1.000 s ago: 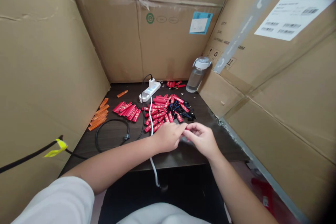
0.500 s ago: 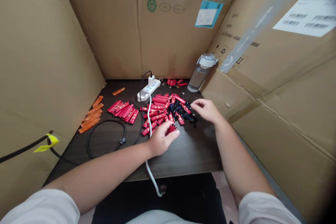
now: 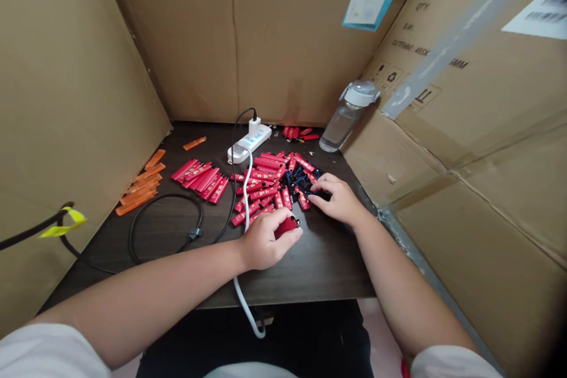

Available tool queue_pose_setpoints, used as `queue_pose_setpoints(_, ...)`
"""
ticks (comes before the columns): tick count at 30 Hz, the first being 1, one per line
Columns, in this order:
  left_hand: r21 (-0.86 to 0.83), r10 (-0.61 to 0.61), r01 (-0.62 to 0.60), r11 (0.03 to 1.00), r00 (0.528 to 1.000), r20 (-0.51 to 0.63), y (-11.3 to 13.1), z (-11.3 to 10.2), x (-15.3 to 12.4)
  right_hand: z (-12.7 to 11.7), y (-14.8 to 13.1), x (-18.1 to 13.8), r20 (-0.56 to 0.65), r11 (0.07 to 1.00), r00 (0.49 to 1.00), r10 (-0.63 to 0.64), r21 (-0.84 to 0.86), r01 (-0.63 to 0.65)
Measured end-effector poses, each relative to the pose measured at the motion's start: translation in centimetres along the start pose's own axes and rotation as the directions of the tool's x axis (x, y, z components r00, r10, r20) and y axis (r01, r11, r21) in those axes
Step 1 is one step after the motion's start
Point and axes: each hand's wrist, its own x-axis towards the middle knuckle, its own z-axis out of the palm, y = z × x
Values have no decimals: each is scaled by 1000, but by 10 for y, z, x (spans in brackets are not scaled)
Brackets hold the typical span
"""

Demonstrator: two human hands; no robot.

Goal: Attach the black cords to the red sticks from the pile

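Held in my left hand, above the front of the dark table, is a red lighter with a metal tip at its top. My fingers and thumb wrap round it and hide most of its body. My right hand reaches to the right edge of a heap of small black and blue parts. Its thumb and fingers curl together there, and whatever they pinch is hidden. Several red lighters with gold lettering lie in a loose pile left of those parts. Farther left, more red lighters lie side by side.
Orange strips lie along the left cardboard wall. A white power strip stands behind the pile; its white cable and a black cable cross the table. A water bottle stands at the back right, near more red pieces.
My right hand has moved left and slightly down to the black parts, its fingers now among them. My left hand keeps the red lighter. The camera view has shifted a little.
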Motion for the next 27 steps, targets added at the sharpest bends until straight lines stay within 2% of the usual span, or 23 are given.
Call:
queue_pose_setpoints(6,12,15,-15,1000,1000,-2,-1,1,0,7,-1,3,1,994,1000,23,-109,-23)
queue_pose_setpoints(10,14,23,-23,1000,1000,-3,0,1,-1,11,3,5,-21,993,1000,19,-119,-21)
queue_pose_setpoints(13,14,16,-16,1000,1000,-9,2,0,-1,11,4,6,-130,993,991,28,-114,-43)
queue_pose_setpoints(16,18,6,-5,1000,1000,-18,3,-1,0,10,2,6,-268,994,961,63,-65,-83)
queue_pose_setpoints(19,21,0,1,1000,999,-34,2,-1,0,5,-3,6,-381,994,918,109,36,-103)
queue_pose_setpoints(21,45,-1,4,999,997,-75,0,0,0,0,-8,5,-415,984,896,158,147,-106)
queue_pose_setpoints(24,103,14,5,995,982,-190,-4,3,0,-7,-17,1,-309,920,925,221,380,-93)
queue_pose_setpoints(27,137,26,14,990,959,-282,-4,4,0,-8,-32,-3,-142,829,974,175,556,-68)
